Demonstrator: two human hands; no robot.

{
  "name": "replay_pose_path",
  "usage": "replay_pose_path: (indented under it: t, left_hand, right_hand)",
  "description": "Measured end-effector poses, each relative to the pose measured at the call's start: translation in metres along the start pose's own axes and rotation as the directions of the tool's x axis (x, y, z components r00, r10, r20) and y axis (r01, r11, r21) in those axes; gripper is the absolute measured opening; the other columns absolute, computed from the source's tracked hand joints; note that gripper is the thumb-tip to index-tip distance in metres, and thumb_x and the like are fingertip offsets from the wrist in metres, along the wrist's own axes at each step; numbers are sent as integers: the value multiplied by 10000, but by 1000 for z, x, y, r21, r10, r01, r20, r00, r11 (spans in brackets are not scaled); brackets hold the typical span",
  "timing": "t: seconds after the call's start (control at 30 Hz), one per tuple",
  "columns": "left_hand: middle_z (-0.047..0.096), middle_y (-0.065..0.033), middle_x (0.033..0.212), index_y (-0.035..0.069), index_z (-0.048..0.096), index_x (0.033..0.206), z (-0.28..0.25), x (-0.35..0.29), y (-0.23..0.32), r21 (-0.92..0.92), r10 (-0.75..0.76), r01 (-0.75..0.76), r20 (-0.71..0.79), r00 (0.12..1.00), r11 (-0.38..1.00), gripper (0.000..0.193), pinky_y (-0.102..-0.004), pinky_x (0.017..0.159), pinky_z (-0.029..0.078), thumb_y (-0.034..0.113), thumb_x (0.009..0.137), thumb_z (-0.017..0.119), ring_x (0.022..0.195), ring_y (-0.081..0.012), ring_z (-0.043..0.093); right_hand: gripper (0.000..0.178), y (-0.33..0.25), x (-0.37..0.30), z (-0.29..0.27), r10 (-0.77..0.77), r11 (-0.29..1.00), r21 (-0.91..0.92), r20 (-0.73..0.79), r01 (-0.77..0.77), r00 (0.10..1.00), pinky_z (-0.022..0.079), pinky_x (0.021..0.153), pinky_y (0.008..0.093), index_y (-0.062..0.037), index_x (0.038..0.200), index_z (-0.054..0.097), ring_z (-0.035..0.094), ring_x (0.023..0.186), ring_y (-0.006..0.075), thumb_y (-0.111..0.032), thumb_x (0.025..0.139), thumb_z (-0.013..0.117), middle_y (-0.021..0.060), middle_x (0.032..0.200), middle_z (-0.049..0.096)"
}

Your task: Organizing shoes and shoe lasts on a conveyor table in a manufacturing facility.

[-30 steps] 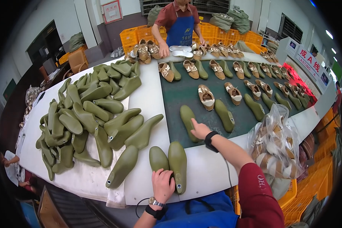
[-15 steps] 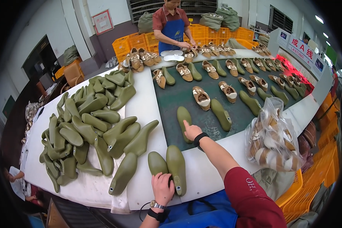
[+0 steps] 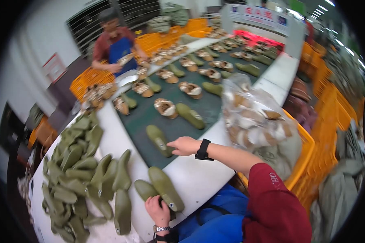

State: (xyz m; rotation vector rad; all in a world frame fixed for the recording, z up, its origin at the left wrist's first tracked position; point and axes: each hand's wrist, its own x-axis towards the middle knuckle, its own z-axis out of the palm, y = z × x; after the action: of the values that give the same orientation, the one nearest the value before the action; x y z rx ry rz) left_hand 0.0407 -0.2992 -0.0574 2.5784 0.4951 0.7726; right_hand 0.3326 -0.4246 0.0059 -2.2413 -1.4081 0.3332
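At the front edge of the white table, my left hand [image 3: 158, 211] is wrapped over the heel end of an olive-green shoe last [image 3: 145, 189]. A second green last [image 3: 166, 188] lies right against it. My right hand [image 3: 184, 146] reaches forward with its index finger stretched out, the tip at the heel end of another last [image 3: 157, 139] on the dark green conveyor belt [image 3: 136, 130]; nothing shows in its grasp. Beyond that fingertip, a brown-and-white shoe [image 3: 165, 108] sits on the belt beside another green last [image 3: 190, 116].
A big pile of green lasts [image 3: 71, 178] covers the table's left. Rows of shoes and lasts run up the belt. A clear bag of shoes [image 3: 253, 113] bulges at the right, above an orange crate [image 3: 306, 141]. Across the table a person in a blue apron [image 3: 119, 50] handles a shoe.
My view has swung right and tilted. My right fingertip has moved from the side of the belt last to its heel end. My left hand stays on its last. The person opposite now lifts a shoe.
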Motion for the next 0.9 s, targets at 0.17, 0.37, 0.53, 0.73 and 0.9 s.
replay_pose_path:
  t: [0.17, 0.37, 0.53, 0.73, 0.9]
  left_hand:
    - [589, -167, 998, 0, 590, 999, 1, -2, -6, 20, 37, -38, 30, 999, 999, 270, -457, 939, 377, 11, 729, 597, 1050, -374, 484]
    - [576, -175, 1013, -15, 574, 1018, 4, -2, -10, -13, 47, -47, 62, 997, 999, 279, -476, 941, 361, 11, 740, 581, 1054, -399, 463]
    - [572, -191, 1012, -25, 578, 1009, 3, -3, -11, 32, 46, -48, 63, 997, 998, 262, -452, 926, 384, -1, 748, 579, 1056, -371, 476]
    - [566, -195, 1027, -34, 569, 1037, 2, -4, -11, 28, 45, -47, 73, 996, 999, 281, -468, 935, 372, 1, 758, 570, 1063, -384, 467]
    - [565, -194, 1032, -35, 566, 1047, 5, -2, -12, 27, 44, -46, 73, 996, 999, 290, -477, 935, 369, -1, 759, 562, 1063, -390, 463]
  right_hand:
    - [250, -6, -132, -112, -7, 994, 98, -371, 47, 929, 498, 748, 413, -36, 1025, 644, 625, 820, 342, -146, 814, 570, 177, 875, 660]
    - [231, 115, -260, -159, 605, 641, -214, -450, -737, 656, 505, 739, 411, -42, 928, 685, 636, 822, 356, -43, 753, 535, 173, 890, 667]
    - [397, 110, -306, -179, 785, 489, -239, -300, -839, 542, 503, 796, 381, -83, 1048, 671, 632, 929, 319, -287, 709, 684, 161, 987, 664]
    - [682, 80, -322, -194, 835, 475, -471, -26, -744, 549, 493, 828, 352, -159, 1191, 605, 620, 991, 278, -451, 596, 766, 106, 1081, 650]
    - [553, 90, -325, -168, 784, 547, -431, -38, -718, 619, 500, 769, 390, -156, 1146, 612, 637, 926, 266, -277, 616, 713, 82, 996, 668]
